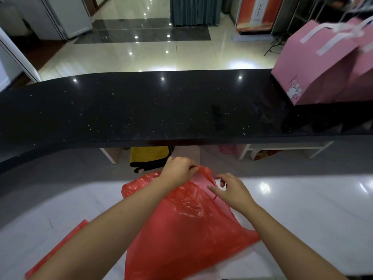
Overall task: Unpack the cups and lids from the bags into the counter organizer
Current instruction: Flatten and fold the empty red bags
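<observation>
red bag (181,229) in left hand's (178,169) pinch

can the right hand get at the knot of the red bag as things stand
Probably yes: the right hand hovers right beside the twisted top of the red bag, which the left hand pinches, and nothing lies between them.

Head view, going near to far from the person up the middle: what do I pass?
Red plastic bag → left hand pinching its knotted top → yellow bag under the counter → black counter → glossy tiled floor.
</observation>
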Demonstrator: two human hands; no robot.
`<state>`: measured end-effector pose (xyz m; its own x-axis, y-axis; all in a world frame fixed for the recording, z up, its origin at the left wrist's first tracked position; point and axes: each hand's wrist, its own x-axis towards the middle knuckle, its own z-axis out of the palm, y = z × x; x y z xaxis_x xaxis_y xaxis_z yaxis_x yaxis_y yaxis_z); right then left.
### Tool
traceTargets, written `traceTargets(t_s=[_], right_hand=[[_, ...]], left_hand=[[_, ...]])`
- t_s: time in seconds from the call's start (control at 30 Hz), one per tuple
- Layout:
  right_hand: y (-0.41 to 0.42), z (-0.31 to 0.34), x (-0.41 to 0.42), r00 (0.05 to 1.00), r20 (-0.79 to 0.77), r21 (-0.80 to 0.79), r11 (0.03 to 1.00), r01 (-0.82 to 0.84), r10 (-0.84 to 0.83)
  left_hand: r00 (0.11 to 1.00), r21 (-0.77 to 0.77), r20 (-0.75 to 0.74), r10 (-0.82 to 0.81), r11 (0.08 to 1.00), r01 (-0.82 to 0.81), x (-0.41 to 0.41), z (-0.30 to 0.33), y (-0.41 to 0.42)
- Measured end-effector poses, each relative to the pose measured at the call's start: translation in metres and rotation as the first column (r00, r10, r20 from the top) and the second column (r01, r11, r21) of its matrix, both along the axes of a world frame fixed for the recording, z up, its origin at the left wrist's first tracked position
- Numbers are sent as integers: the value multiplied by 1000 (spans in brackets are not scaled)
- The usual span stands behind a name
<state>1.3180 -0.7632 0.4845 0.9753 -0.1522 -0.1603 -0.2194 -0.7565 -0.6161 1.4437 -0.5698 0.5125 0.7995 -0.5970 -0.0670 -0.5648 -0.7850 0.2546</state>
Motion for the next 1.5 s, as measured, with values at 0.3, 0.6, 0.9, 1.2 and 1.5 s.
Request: traceTargets(t_s=[0.3, 0.6, 0.9, 1.2, 1.5], right_hand=[[6, -4, 11, 999, 30, -184, 983, -13, 19], [-32, -3, 19, 994, -106, -96, 995, 15, -25], [-40, -4, 17, 992, -120, -64, 998, 21, -28], [-46, -1, 20, 988, -126, -7, 996, 88, -88], [-77, -6, 11, 953, -136, 32, 960, 277, -271]], left_hand=[[998, 12, -61, -27, 1000, 28, 3, 18, 27], [868, -181, -269, 417, 863, -471, 24, 12, 169], [517, -299, -846, 129, 689, -660, -7, -26, 208], [597, -364, -784, 166, 657, -660, -4, -41, 198], [690, -290, -651, 315, 737, -611, 0, -29, 233]])
